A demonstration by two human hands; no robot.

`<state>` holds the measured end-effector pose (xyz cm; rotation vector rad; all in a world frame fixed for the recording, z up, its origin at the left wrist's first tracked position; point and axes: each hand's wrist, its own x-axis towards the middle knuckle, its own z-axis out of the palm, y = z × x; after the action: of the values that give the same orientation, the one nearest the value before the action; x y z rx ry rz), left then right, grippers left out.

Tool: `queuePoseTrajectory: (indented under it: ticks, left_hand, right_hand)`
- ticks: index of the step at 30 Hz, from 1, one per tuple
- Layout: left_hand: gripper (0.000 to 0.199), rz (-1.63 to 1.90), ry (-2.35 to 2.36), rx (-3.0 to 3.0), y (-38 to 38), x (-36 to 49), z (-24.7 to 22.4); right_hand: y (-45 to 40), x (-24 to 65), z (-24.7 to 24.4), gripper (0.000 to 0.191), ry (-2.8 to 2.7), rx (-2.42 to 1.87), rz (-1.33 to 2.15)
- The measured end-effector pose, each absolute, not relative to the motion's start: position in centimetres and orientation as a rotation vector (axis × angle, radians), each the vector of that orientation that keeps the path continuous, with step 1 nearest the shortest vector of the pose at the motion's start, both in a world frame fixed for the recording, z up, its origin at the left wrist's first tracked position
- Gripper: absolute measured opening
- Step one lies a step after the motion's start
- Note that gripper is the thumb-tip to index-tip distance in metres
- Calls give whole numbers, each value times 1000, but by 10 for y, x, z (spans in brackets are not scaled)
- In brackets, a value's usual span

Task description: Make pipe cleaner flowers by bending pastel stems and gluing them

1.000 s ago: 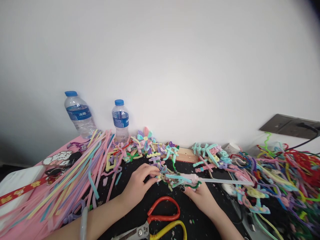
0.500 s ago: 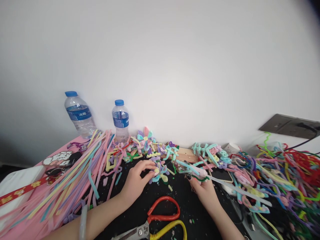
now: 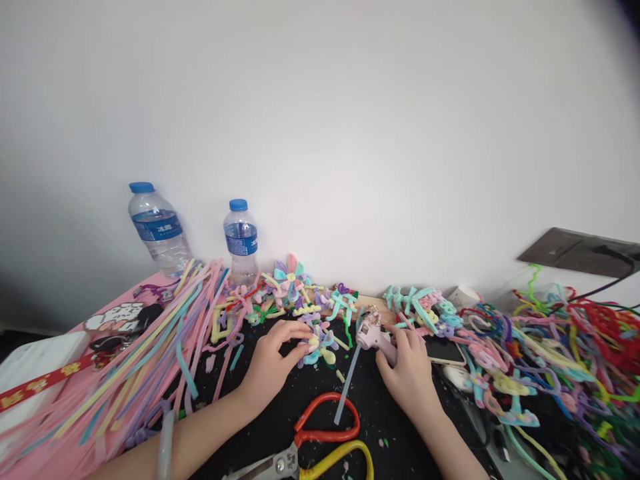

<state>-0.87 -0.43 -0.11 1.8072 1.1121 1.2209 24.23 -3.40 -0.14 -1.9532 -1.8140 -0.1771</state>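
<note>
My left hand (image 3: 281,355) pinches the yellow centre of a pipe-cleaner flower (image 3: 327,339) with pastel petals, low over the black surface. My right hand (image 3: 407,360) has its thumb and fingers around the handle of a pale pink glue gun (image 3: 371,335). A long translucent glue stick (image 3: 349,383) juts from the gun's rear toward me, its end over the scissors' red handle. The gun's nozzle end points at the wall. Large scissors (image 3: 286,460) with one red and one yellow handle lie between my forearms.
Loose pastel pipe cleaners (image 3: 145,360) cover the left side. Two water bottles (image 3: 242,240) stand by the wall. Finished pipe-cleaner shapes (image 3: 417,303) line the back around a wooden board (image 3: 375,305). A phone (image 3: 445,350), a white mouse (image 3: 456,377) and tangled pipe cleaners (image 3: 575,380) fill the right.
My right hand has turned the glue gun, so its stick swung from pointing right to pointing toward me, and the gun sits lower. My left hand and the flower have stayed put.
</note>
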Motion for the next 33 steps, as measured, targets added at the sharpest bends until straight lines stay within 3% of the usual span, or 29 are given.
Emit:
queuePoseTrajectory:
  ticks: [6, 14, 33]
  left_hand:
    - [10, 1229, 1005, 1866, -10, -7, -1]
    - [11, 1179, 875, 1923, -17, -4, -2]
    - [13, 1095, 884, 1814, -19, -1, -4]
  right_hand:
    - [-46, 223, 8, 20, -1847, -1484, 30]
    - [-63, 188, 6, 17, -2002, -1212, 137]
    - [-67, 179, -3, 22, -2012, -1140, -30]
